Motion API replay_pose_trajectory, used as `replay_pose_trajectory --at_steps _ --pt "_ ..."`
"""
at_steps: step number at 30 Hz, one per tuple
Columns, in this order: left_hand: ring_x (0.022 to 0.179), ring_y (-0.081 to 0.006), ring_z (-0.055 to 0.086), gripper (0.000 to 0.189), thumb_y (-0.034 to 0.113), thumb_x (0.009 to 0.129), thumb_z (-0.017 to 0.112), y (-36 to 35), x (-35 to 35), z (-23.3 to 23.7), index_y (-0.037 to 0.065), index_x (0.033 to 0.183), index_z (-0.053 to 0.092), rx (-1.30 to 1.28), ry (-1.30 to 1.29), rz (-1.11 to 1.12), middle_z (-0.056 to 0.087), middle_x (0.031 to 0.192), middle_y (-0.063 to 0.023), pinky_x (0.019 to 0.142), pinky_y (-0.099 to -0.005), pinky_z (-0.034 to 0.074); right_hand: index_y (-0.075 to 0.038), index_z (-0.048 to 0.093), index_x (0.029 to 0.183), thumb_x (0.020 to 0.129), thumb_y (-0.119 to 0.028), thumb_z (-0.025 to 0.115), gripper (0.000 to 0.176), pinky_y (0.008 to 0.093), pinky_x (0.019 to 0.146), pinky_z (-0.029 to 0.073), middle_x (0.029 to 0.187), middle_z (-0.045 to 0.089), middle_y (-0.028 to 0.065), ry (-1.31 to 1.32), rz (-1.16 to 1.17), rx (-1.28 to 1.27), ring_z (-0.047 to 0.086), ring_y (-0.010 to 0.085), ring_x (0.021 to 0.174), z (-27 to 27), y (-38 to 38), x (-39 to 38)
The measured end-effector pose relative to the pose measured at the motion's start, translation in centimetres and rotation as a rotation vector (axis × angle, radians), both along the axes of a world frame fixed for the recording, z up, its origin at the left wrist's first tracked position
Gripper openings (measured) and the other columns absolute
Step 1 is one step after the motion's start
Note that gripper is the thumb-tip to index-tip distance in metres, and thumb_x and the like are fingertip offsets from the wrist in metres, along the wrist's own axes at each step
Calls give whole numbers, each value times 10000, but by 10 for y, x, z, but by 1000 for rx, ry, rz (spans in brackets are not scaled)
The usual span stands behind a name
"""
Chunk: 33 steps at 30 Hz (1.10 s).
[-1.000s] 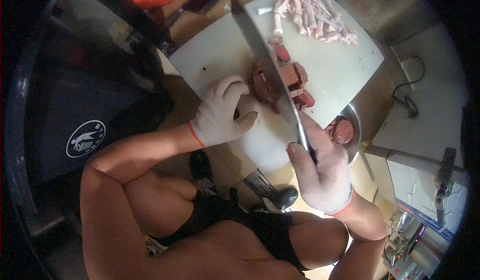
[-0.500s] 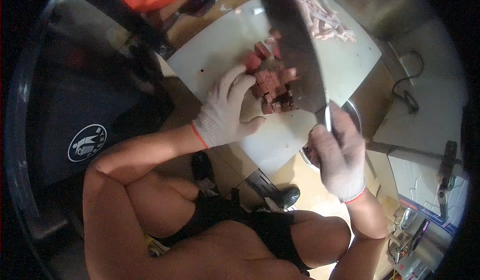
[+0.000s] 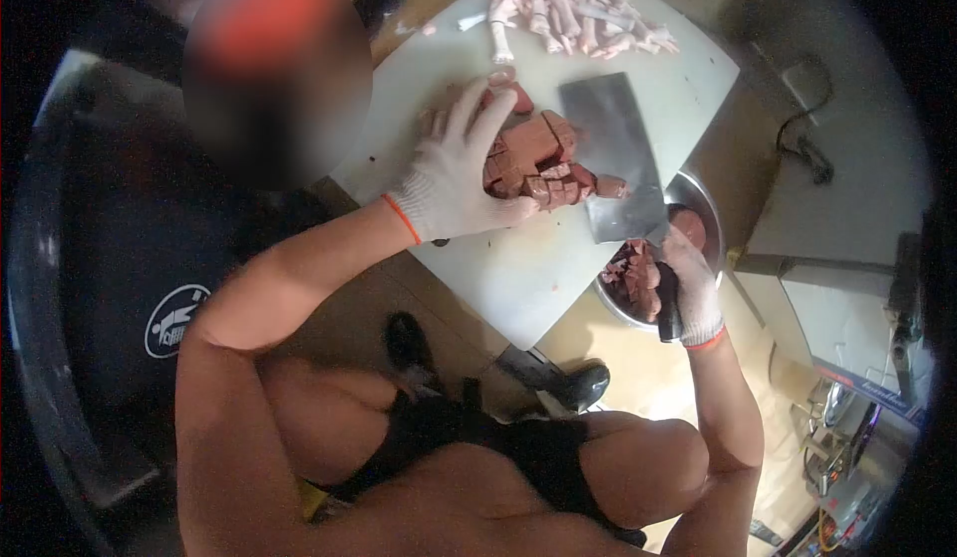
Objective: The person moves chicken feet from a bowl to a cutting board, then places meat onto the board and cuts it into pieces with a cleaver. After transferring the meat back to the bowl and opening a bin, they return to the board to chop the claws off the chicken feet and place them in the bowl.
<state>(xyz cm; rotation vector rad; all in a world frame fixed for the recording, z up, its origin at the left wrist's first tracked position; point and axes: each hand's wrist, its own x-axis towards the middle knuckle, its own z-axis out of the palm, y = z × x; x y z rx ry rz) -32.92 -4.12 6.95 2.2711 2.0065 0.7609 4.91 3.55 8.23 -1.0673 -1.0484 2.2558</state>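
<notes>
A white cutting board [image 3: 528, 288] holds a pile of dark red-brown cubes [image 3: 533, 153]. My left hand [image 3: 464, 163], in a white knit glove with an orange cuff, curves round the left side of the pile, fingers spread and touching the cubes. In my gloved right hand [image 3: 690, 283] is the black handle of a cleaver. The cleaver's broad blade [image 3: 616, 153] lies nearly flat over the board, its left edge against the right side of the pile. One cube rests at the blade's lower left.
Pale chicken feet [image 3: 568, 14] lie heaped at the board's far end. A metal bowl [image 3: 714, 220] with dark red pieces sits below the board's right edge. A black bin [image 3: 110, 228] stands at the left. A cable [image 3: 797, 143] lies at the right.
The cleaver has turned from upright to nearly flat and come down beside the pile. My right hand has moved slightly up. My left hand has shifted over the cubes, which are gathered closer together.
</notes>
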Motion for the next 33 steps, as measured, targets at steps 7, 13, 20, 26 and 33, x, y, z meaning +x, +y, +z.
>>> replay_pose_trajectory --at_steps 7,13,20,26,33 --pt "1584 -589 527 1026 339 885 939 17 27 -10 -39 1723 482 209 -132 -98 522 1712 -365 1345 -630 439 -121 624 1216 1235 -327 628 207 318 530 518 879 662 46 -37 100 -88 644 176 592 6 -8 -37" --pt "1578 -529 566 806 176 971 869 25 72 -14 -89 1657 540 225 -249 6 549 1699 -349 1335 -581 465 -113 616 1185 1236 -342 646 236 303 477 510 840 649 5 74 197 -131 637 132 560 -2 -12 -35" --pt "1433 -538 653 816 242 912 908 74 139 -9 -66 1599 593 421 -293 -137 592 1612 -348 1213 -561 569 -58 655 1322 1249 -239 609 201 282 510 504 849 658 27 4 65 -5 626 145 566 17 -3 38" --pt "1407 -553 651 909 346 856 930 126 238 -11 -6 1618 582 446 -365 -326 591 1624 -329 1231 -602 539 -5 667 1338 1228 -217 595 250 275 512 488 845 687 59 -53 -233 158 605 148 545 8 -17 123" --pt "1402 -458 707 700 358 919 906 148 263 -18 75 1525 697 109 -248 -474 688 1570 -229 1201 -543 585 -39 687 1332 1227 -231 605 233 287 500 480 834 662 31 -211 -496 34 594 143 544 -66 -35 138"
